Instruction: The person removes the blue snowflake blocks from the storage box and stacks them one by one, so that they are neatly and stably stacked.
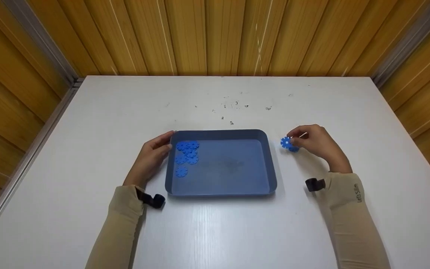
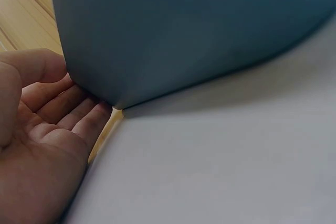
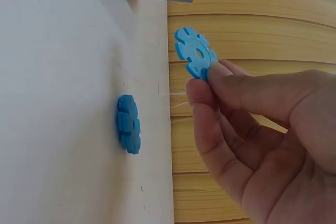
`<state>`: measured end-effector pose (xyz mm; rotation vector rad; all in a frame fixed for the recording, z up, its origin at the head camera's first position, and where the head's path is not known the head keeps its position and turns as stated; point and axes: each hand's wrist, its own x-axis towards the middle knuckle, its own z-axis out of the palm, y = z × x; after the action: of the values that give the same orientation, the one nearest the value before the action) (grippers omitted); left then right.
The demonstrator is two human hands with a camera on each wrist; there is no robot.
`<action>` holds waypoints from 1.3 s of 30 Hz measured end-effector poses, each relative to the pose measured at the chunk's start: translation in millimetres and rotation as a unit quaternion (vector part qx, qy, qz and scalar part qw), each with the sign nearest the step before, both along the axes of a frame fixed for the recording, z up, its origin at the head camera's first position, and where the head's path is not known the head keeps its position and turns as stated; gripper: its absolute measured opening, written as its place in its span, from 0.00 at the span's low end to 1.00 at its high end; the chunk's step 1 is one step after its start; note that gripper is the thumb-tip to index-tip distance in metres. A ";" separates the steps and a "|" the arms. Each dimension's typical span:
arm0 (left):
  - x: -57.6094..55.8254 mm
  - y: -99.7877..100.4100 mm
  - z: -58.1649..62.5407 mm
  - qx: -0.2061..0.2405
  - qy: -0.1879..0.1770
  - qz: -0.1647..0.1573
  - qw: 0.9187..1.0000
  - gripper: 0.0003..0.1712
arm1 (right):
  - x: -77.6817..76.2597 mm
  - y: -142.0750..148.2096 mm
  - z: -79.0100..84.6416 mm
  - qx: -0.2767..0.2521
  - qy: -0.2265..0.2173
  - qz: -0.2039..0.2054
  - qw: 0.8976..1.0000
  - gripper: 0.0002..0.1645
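Observation:
At the left wall of a blue-grey tray (image 1: 233, 168), my left hand (image 1: 149, 156) rests with its fingertips and thumb touching the outside near the far-left corner. In the left wrist view, the fingers (image 2: 84, 114) lie fairly straight against the tray's wall (image 2: 173, 40). To the right of the tray, my right hand (image 1: 314, 141) pinches a blue notched interlocking disc (image 3: 191, 45) between thumb and fingertips, raised above the table. Below it, more blue discs (image 3: 128, 124) lie stacked on the tabletop. Inside the tray, several similar discs (image 1: 181, 158) sit along the left side, some overlapping.
The white table (image 1: 218, 231) carries small dark marks (image 1: 236, 103) beyond the tray. Yellow wood-look panels (image 1: 222, 37) stand behind the table and at both sides, with metal frame posts at the corners. Black wrist cameras (image 1: 158, 201) are strapped over the beige sleeves (image 1: 116, 231).

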<state>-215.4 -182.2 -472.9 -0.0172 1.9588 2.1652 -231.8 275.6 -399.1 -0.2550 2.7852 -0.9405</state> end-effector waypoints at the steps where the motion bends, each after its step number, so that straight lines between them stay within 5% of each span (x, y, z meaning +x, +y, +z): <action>1: 0.1 -0.1 0.0 -0.001 0.001 0.000 1.000 0.29 | -0.4 2.1 -1.1 0.000 0.000 0.000 1.000 0.15; 39: 1.8 -0.5 -0.5 0.008 -0.004 -0.001 1.000 0.29 | -5.8 22.3 -18.9 0.013 -0.075 -0.068 0.995 0.18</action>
<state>-213.5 -182.7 -473.4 -0.0214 1.9359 2.1750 -237.6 297.9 -418.0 0.0102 2.7022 -0.9129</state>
